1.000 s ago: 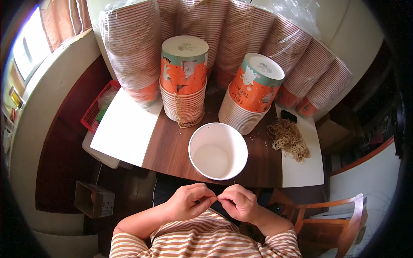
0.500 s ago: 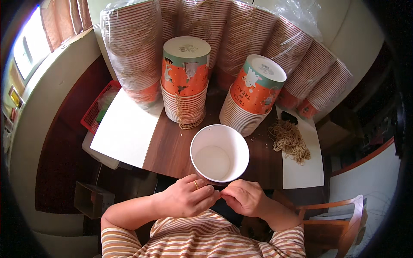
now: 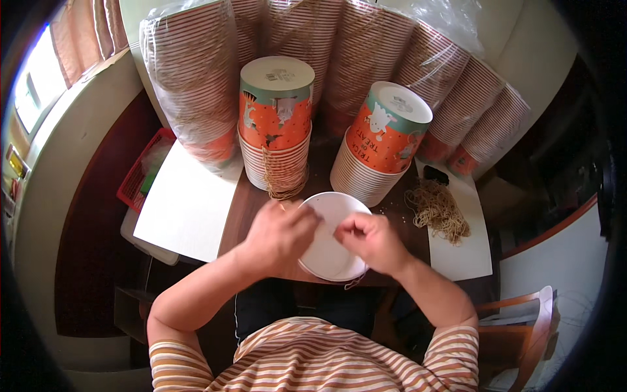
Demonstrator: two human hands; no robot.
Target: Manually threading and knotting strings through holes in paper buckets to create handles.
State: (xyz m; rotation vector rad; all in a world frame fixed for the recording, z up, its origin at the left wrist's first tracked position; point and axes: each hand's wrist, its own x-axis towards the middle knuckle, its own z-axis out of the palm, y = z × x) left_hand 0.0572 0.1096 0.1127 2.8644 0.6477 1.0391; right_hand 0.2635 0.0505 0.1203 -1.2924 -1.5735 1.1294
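Note:
A white paper bucket (image 3: pixel 336 258) stands mouth up at the table's front edge, its inside facing me. My left hand (image 3: pixel 277 234) is over its left rim, fingers bent and smeared by motion; what they hold, if anything, does not show. Above the bucket's mouth, on the right, my right hand (image 3: pixel 371 238) has its thumb and fingers curled together in a pinch. Whatever lies between those fingertips is too small or blurred to make out. A short bit of string (image 3: pixel 354 282) hangs below the bucket's front rim.
Behind are two upside-down stacks of orange-and-green buckets, a left stack (image 3: pixel 274 117) with string loops (image 3: pixel 284 179) hanging on it and a right stack (image 3: pixel 382 140). Tall wrapped stacks (image 3: pixel 189 78) line the wall. A tangled string bundle (image 3: pixel 441 212) lies right; a red basket (image 3: pixel 140 170) is left.
My hands have moved up and forward from in front of the bucket to its rim and mouth, and come apart. The bucket is slightly right of where it was. String now shows at its front.

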